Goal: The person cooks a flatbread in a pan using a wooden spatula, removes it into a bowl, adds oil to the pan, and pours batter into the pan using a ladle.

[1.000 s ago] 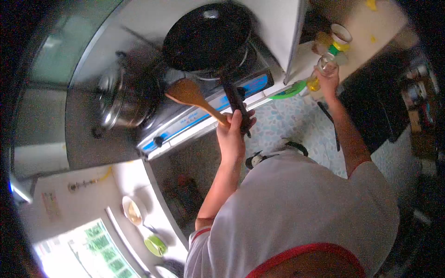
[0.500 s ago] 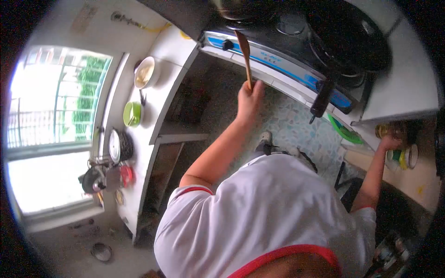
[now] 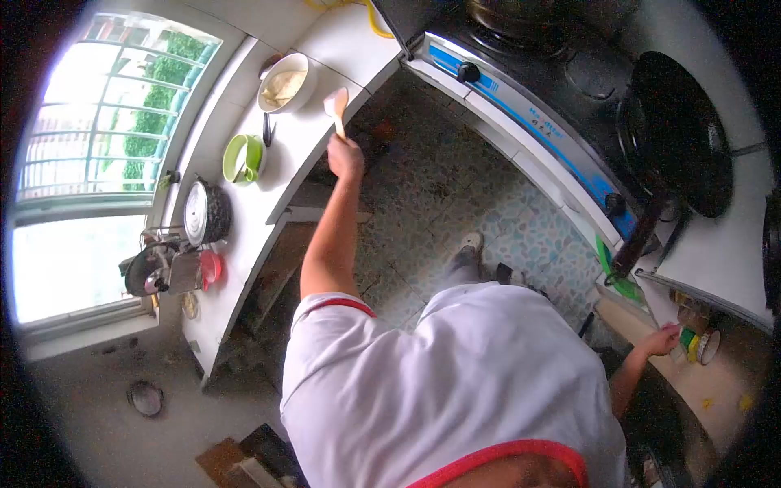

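Left grip (image 3: 346,159): is clenching round the spatula (image 3: 337,103)
Spatula: is showing against the table's (image 3: 293,159) edge, near the white bowl (image 3: 285,86)
Right grip (image 3: 661,339): is hovering beside the jar (image 3: 689,341); whether it is grasping anything, I cannot tell
Pan (image 3: 679,134): is sitting on the stove (image 3: 521,106)

Two hands (image 3: 346,159), one spatula (image 3: 336,102), one wok (image 3: 675,122), two knobs (image 3: 468,71), one white bowl (image 3: 309,83) and one green bowl (image 3: 255,154) are showing; perhaps three blurred jars (image 3: 691,343) are standing.
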### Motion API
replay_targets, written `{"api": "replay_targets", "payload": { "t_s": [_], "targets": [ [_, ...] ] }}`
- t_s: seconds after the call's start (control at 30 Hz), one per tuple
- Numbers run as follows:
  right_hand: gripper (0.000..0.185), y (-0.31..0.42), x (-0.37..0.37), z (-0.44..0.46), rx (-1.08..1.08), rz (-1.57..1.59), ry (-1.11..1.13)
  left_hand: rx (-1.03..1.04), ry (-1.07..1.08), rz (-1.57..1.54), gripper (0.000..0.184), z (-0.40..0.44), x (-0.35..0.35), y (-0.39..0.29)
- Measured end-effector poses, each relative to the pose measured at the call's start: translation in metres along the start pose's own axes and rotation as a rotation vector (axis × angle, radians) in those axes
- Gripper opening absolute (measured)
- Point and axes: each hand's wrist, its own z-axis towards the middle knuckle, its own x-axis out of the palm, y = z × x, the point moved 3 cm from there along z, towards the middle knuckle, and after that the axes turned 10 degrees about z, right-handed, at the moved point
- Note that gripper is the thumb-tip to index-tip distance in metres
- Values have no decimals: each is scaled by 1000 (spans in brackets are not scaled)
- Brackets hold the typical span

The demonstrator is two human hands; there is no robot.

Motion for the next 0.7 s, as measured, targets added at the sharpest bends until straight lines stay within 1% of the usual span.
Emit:
{"api": "replay_targets", "payload": {
  "t_s": [0.03,0.07,0.1,0.13,0.17,0.2,0.23,0.27,0.3,0.33,0.37,0.4,0.43,0.47,0.5,0.53,0.57,0.6,0.63,0.67,0.7],
  "targets": [
    [26,-21,-12,-3,35,166,130,-17,68,57,24,18,-4,2],
    [26,-11,-3,-23,100,130,181,-30,100,77,21,38,2,7],
    [27,23,27,-66,167,93,224,-37,133,99,19,57,8,12],
    [27,53,57,-103,232,57,256,60,89,98,19,78,26,28],
    [28,68,79,-123,269,99,317,172,46,87,18,102,46,36],
    [29,84,101,-139,299,142,358,207,148,77,19,113,46,33],
    [31,106,127,-154,244,62,492,204,105,20,21,129,60,40],
    [33,119,147,-164,220,-48,519,196,14,-31,24,144,87,57],
    [34,116,156,-165,247,-22,565,209,-15,-109,26,157,105,67],
    [35,132,176,-176,260,28,540,229,29,-73,27,167,105,70],
    [38,100,172,-169,147,-10,550,430,-95,-274,27,165,97,62],
    [45,141,200,-180,365,196,713,663,-168,-325,26,159,86,51],
    [53,182,227,-193,615,359,840,435,-66,96,27,171,89,58],
    [57,188,240,-198,741,425,786,476,-172,50,30,166,87,64],
    [62,192,247,-198,863,502,741,310,-39,221,36,154,67,48],
    [63,195,252,-198,914,563,738,182,-34,407,41,134,42,30],
    [63,196,256,-196,970,623,740,131,-219,377,46,125,37,22],
    [60,191,258,-194,994,686,722,277,-312,288,46,131,55,20],
    [59,194,261,-193,1005,704,711,419,-403,198,45,127,53,6],
    [58,196,264,-192,1021,721,703,470,-111,-245,41,122,67,-11],
    [57,197,266,-191,1038,737,697,499,193,-681,38,82,54,-61]
  ]
}}
